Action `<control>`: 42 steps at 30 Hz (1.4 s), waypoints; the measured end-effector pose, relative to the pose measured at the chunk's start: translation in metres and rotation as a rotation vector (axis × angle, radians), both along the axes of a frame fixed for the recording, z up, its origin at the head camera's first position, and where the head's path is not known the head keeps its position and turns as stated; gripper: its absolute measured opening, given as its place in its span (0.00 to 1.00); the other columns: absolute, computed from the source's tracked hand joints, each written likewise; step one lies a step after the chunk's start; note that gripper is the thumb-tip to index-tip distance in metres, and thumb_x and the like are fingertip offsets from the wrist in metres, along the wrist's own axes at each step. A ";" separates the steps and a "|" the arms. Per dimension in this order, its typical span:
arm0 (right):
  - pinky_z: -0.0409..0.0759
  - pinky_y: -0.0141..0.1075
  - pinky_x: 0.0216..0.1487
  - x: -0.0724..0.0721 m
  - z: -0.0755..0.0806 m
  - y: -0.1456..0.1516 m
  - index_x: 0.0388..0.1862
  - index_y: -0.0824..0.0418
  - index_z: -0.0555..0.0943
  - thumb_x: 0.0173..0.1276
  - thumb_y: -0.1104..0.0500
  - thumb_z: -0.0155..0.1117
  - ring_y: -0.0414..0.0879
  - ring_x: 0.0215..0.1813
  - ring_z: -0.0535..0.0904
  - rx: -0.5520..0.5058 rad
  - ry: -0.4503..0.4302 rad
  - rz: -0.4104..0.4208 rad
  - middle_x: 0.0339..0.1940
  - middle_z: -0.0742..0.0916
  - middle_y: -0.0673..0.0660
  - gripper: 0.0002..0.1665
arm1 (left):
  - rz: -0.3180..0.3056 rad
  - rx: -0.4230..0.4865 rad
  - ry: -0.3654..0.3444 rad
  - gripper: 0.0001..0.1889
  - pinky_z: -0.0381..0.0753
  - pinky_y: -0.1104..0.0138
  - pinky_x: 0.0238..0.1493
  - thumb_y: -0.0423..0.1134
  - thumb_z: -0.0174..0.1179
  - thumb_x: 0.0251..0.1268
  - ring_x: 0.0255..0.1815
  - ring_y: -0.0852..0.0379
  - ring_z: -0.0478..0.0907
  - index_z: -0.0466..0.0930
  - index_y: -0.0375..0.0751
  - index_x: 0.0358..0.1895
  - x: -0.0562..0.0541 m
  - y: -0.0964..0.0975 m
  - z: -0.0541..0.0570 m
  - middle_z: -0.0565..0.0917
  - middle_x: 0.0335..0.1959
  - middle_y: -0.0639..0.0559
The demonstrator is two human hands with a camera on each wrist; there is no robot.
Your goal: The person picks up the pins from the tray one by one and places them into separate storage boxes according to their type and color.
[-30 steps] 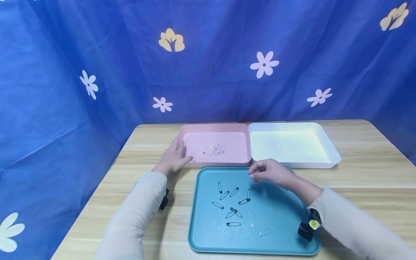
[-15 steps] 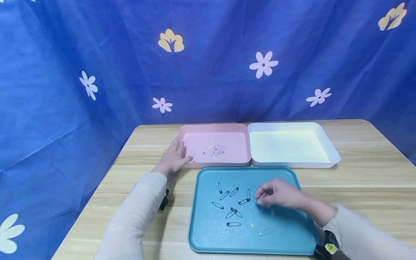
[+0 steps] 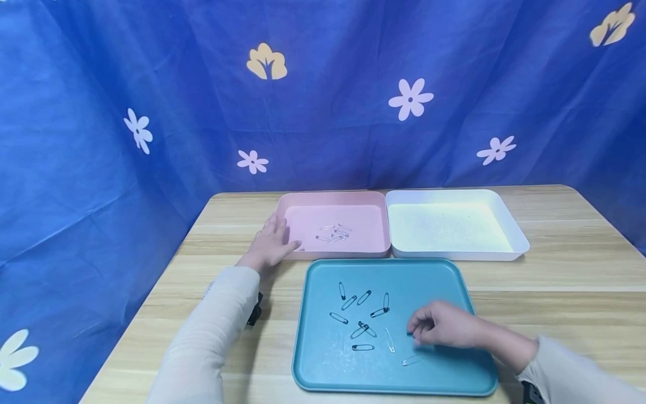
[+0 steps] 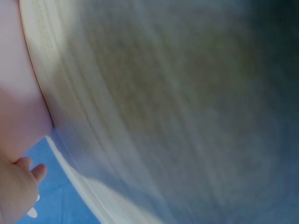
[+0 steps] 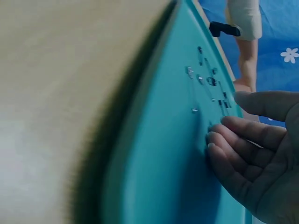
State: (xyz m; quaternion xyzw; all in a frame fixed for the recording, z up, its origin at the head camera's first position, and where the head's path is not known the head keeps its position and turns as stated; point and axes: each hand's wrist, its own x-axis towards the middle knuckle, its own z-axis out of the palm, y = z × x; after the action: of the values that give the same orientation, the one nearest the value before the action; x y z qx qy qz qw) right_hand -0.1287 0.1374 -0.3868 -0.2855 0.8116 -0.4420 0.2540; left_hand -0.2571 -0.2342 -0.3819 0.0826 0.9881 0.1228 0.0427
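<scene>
My left hand [image 3: 270, 242] rests with spread fingers on the left side of the pink tray [image 3: 370, 253], where several silver safety pins [image 3: 345, 227] lie. Over the right part of the teal tray [image 3: 439, 381] is my right hand [image 3: 446, 324], fingers loosely bent. In the right wrist view, a gap shows between its thumb [image 5: 261, 105] and the fingers, and nothing is held. Below its fingertips lies a silver safety pin [image 3: 411, 360], partly covered; another silver safety pin [image 3: 390, 340] is just left. Several black safety pins [image 3: 363, 348] are scattered farther left, two of them crossed.
A white tray [image 3: 456, 255] stands against the pink tray's right side, behind the teal tray. All three trays are on a wood-grain table [image 3: 570, 280]. A blue flowered curtain [image 3: 323, 112] hangs behind and to the left.
My right hand has come from the back edge of the teal tray toward its front right, now over the silver safety pin. My left hand has stayed in place.
</scene>
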 end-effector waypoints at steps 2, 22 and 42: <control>0.75 0.30 0.26 0.003 -0.002 0.000 0.32 0.66 0.80 0.49 0.63 0.64 0.37 0.25 0.74 0.000 0.013 -0.001 0.22 0.80 0.48 0.10 | 0.000 -0.004 0.001 0.42 0.43 0.47 0.60 0.62 0.41 0.57 0.65 0.39 0.34 0.41 0.33 0.66 -0.001 0.000 0.000 0.34 0.66 0.34; 0.71 0.26 0.27 0.023 -0.008 -0.009 0.21 0.51 0.77 0.48 0.67 0.63 0.32 0.26 0.68 0.112 0.261 0.053 0.21 0.72 0.39 0.09 | -0.002 -0.013 -0.005 0.43 0.44 0.47 0.60 0.63 0.40 0.57 0.65 0.39 0.34 0.40 0.35 0.66 -0.005 0.000 0.000 0.33 0.66 0.35; 0.69 0.27 0.21 0.011 -0.004 -0.014 0.20 0.54 0.73 0.54 0.63 0.60 0.33 0.21 0.68 0.044 0.127 0.054 0.16 0.73 0.42 0.08 | -0.020 -0.004 0.014 0.44 0.44 0.46 0.59 0.62 0.41 0.57 0.65 0.38 0.34 0.40 0.33 0.66 -0.006 -0.003 -0.003 0.33 0.65 0.34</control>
State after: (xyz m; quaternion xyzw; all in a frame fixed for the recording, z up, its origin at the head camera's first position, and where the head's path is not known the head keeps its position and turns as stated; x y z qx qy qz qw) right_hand -0.1172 0.1237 -0.3912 -0.3292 0.8275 -0.3980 0.2203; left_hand -0.2634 -0.2372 -0.3852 0.0934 0.9877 0.1199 0.0372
